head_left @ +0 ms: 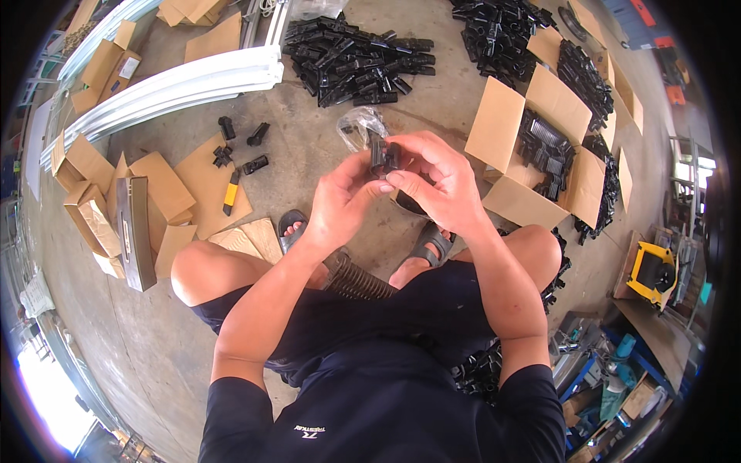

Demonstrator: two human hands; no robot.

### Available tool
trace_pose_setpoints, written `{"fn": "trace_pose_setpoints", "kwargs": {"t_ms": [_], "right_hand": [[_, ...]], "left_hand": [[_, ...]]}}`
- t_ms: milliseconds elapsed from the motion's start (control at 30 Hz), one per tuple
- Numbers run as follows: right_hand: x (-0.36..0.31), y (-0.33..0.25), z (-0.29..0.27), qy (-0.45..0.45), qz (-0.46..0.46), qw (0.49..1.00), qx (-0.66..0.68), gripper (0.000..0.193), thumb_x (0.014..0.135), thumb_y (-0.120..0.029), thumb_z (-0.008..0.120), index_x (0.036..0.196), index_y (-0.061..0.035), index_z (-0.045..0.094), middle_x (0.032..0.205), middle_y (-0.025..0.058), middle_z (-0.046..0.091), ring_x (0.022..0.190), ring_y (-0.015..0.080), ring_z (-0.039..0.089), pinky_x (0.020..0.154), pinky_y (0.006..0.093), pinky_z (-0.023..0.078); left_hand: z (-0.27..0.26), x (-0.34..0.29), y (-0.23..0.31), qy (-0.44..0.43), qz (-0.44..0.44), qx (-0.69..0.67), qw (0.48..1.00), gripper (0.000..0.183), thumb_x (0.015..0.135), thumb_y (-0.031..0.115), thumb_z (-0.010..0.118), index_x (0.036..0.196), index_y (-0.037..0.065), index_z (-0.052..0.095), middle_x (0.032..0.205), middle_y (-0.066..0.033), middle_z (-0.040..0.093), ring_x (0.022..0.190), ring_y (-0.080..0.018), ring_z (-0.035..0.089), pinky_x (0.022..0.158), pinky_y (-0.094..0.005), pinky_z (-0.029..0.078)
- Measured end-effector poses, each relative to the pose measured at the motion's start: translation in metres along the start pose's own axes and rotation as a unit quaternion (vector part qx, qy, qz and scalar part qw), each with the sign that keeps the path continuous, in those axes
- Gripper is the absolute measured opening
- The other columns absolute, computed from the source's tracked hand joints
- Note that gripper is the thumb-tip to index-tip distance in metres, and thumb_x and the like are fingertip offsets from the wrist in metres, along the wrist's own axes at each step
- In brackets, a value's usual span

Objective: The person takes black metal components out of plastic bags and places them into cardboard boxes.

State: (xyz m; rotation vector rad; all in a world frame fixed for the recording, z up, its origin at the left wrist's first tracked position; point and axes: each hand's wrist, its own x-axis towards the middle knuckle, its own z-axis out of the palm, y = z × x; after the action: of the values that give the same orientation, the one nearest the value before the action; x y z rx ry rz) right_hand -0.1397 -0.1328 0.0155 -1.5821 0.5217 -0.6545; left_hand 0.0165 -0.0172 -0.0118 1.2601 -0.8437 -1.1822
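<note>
Pinching fingers (pixel 412 184) partly hide what seems a black fitting (pixel 378 157).

Glossy black plastic fitting (pixel 377 157) and matt cardboard box (pixel 495 123)

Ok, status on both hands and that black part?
Left hand, right hand: both gripping black part. Crumpled clear plastic just beyond. Nothing visibly blocking.

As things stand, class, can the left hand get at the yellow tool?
Probably yes: the yellow tool lies uncovered on cardboard, though the left hand is busy with the black part.
</note>
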Motion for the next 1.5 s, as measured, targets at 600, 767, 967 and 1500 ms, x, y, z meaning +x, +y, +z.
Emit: {"fn": "trace_pose_setpoints", "kwargs": {"t_ms": [600,767,967,1500], "right_hand": [[-0.003,-0.004,0.006,0.020,0.000,0.999,-0.045,0.036,0.087,-0.010,0.082,0.117,0.0026,0.069,0.106,0.0076,0.064,0.080,0.0108,0.066,0.065,0.0235,0.053],[-0.004,0.003,0.006,0.049,-0.008,0.998,-0.043,0.034,0.086,-0.008,0.083,0.116,0.0023,0.070,0.105,0.0075,0.064,0.076,0.0099,0.066,0.064,0.0233,0.053],[-0.001,-0.007,0.006,0.029,-0.029,0.995,-0.088,0.037,0.085,-0.009,0.085,0.117,0.0008,0.071,0.105,0.0070,0.064,0.077,0.0100,0.066,0.065,0.0247,0.054],[-0.004,0.001,0.004,0.043,-0.080,0.989,-0.118,0.040,0.080,-0.013,0.087,0.117,-0.0022,0.073,0.101,0.0064,0.067,0.075,0.0100,0.065,0.064,0.0245,0.051]], "left_hand": [[0.006,-0.003,0.008,0.005,-0.029,0.098,0.995,0.043,0.095,0.001,0.069,0.137,0.000,0.061,0.110,-0.0111,0.076,0.103,-0.0146,0.071,0.089,-0.0316,0.058],[0.005,-0.004,0.005,-0.008,-0.055,0.015,0.998,0.040,0.096,0.001,0.068,0.135,-0.003,0.062,0.109,-0.0107,0.076,0.101,-0.0146,0.071,0.087,-0.0311,0.058],[0.002,-0.002,0.018,0.002,-0.029,0.082,0.996,0.037,0.095,0.000,0.068,0.132,-0.003,0.064,0.109,-0.0118,0.076,0.101,-0.0154,0.072,0.088,-0.0315,0.058],[-0.001,-0.005,0.017,-0.023,-0.043,0.038,0.998,0.037,0.092,-0.005,0.069,0.129,-0.006,0.064,0.114,-0.0131,0.075,0.104,-0.0179,0.072,0.092,-0.0317,0.058]]}}
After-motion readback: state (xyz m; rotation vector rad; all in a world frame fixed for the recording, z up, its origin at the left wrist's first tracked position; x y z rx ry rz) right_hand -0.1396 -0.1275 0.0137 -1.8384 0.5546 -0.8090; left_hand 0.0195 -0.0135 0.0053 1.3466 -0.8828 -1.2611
